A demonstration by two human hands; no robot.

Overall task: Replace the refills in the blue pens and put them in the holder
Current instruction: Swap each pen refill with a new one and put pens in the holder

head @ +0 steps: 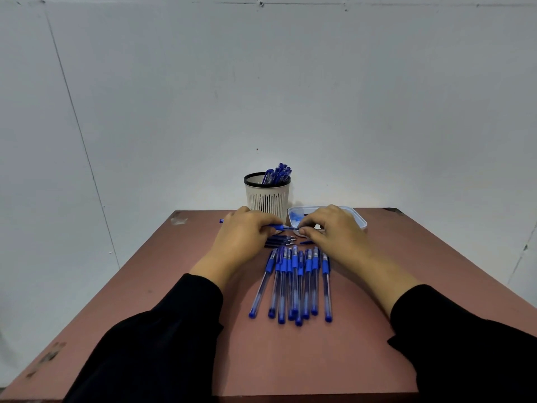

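My left hand (pixel 242 238) grips a blue pen (pixel 278 227) held level above the table; its far end pokes out past my knuckles on the left. My right hand (pixel 334 232) pinches the pen's tip end at the middle. Below them lie several loose refills (pixel 280 241) and a small blue cap (pixel 305 242). Nearer me, several blue pens (pixel 293 283) lie in a row, grips pointing away. The white slotted holder (pixel 268 196) stands at the table's far edge with several blue pens in it.
A shallow light-blue tray (pixel 359 221) sits right of the holder, partly hidden by my right hand. The brown table (pixel 162 286) ends at a white wall behind the holder. Black sleeves cover both forearms.
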